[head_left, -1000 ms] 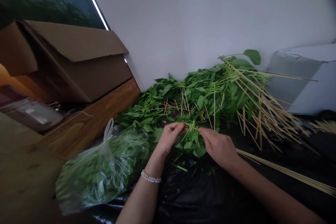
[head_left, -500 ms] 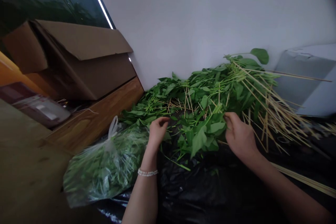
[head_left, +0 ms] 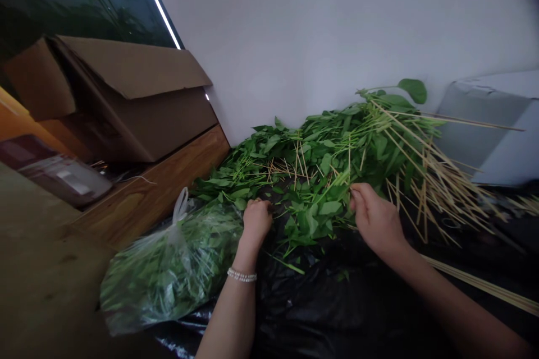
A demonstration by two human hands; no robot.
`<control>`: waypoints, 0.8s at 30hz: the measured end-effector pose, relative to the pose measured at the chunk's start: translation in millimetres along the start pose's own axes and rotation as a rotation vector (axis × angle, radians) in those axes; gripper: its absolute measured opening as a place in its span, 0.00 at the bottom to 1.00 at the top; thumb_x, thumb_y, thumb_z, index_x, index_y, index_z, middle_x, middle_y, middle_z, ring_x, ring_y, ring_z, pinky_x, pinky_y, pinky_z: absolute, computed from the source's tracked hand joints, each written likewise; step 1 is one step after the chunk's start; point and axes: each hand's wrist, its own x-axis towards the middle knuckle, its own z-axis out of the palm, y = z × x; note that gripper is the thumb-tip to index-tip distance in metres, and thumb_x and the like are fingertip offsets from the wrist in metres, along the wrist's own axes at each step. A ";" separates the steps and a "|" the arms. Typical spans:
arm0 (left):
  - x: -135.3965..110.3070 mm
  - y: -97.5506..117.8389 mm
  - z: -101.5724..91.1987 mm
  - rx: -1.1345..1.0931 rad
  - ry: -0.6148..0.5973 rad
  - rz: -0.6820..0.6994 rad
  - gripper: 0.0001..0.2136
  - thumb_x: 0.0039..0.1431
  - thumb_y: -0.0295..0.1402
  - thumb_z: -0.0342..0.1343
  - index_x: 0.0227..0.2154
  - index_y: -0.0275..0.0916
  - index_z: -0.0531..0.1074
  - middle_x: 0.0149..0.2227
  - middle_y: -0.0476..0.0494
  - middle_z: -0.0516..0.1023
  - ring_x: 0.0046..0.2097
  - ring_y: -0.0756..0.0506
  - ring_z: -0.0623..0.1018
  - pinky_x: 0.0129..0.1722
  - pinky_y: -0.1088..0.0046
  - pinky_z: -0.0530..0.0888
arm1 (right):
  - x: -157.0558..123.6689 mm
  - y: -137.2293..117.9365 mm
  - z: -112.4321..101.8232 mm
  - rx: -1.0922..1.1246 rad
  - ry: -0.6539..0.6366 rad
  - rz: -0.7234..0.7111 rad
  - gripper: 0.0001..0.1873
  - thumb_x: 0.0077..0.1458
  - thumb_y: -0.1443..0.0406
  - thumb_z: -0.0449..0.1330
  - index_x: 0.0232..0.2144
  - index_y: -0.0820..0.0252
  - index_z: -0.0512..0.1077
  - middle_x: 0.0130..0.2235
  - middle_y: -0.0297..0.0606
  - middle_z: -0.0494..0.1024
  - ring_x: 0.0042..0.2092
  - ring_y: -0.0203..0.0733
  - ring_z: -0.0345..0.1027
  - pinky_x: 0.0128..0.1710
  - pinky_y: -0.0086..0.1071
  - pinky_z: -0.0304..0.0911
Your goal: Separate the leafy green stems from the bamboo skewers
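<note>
A heap of green leafy stems [head_left: 320, 151] threaded on thin wooden skewers [head_left: 425, 179] lies against the white wall. My right hand [head_left: 376, 219] is closed round the stem end of a small bunch of leaves [head_left: 315, 210] at the front of the heap. My left hand [head_left: 256, 219], with a pearl bracelet at the wrist, is curled shut on the black plastic sheet [head_left: 337, 303] beside the leaves; what it holds, if anything, is hidden.
A clear plastic bag of greens [head_left: 168, 263] lies at the left. Behind it run a wooden ledge [head_left: 160, 185] and an open cardboard box [head_left: 126, 95]. A grey box [head_left: 492, 123] stands at the right. Loose skewers [head_left: 484, 286] cross the sheet by my right arm.
My hands have parted. The right hand carried the leaf bunch right and up toward the heap, then lowered it a little. The left hand drew back left and curled into a fist.
</note>
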 end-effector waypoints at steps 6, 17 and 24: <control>6.8 13.8 -13.1 -0.615 0.174 0.011 0.06 0.50 0.28 0.58 0.31 0.40 0.77 0.36 0.43 0.79 0.41 0.43 0.74 0.46 0.67 0.68 | -1.7 -2.6 0.8 0.015 -0.037 -0.038 0.13 0.62 0.62 0.44 0.40 0.58 0.67 0.27 0.35 0.74 0.27 0.40 0.68 0.29 0.30 0.56; 0.1 33.1 -16.5 -1.562 -0.219 -0.158 0.24 0.46 0.39 0.66 0.47 0.36 0.71 0.35 0.41 0.81 0.34 0.49 0.78 0.38 0.74 0.72 | -14.1 -14.1 11.5 -0.001 -0.246 -0.156 0.12 0.61 0.66 0.44 0.39 0.56 0.66 0.29 0.34 0.75 0.29 0.39 0.70 0.28 0.30 0.55; -1.4 40.1 -13.2 -1.620 -0.278 -0.164 0.16 0.47 0.36 0.66 0.39 0.36 0.76 0.31 0.46 0.80 0.31 0.52 0.77 0.37 0.76 0.71 | -20.7 -21.8 16.9 -0.074 -0.326 -0.211 0.11 0.62 0.68 0.44 0.37 0.56 0.66 0.29 0.32 0.76 0.27 0.35 0.69 0.26 0.29 0.51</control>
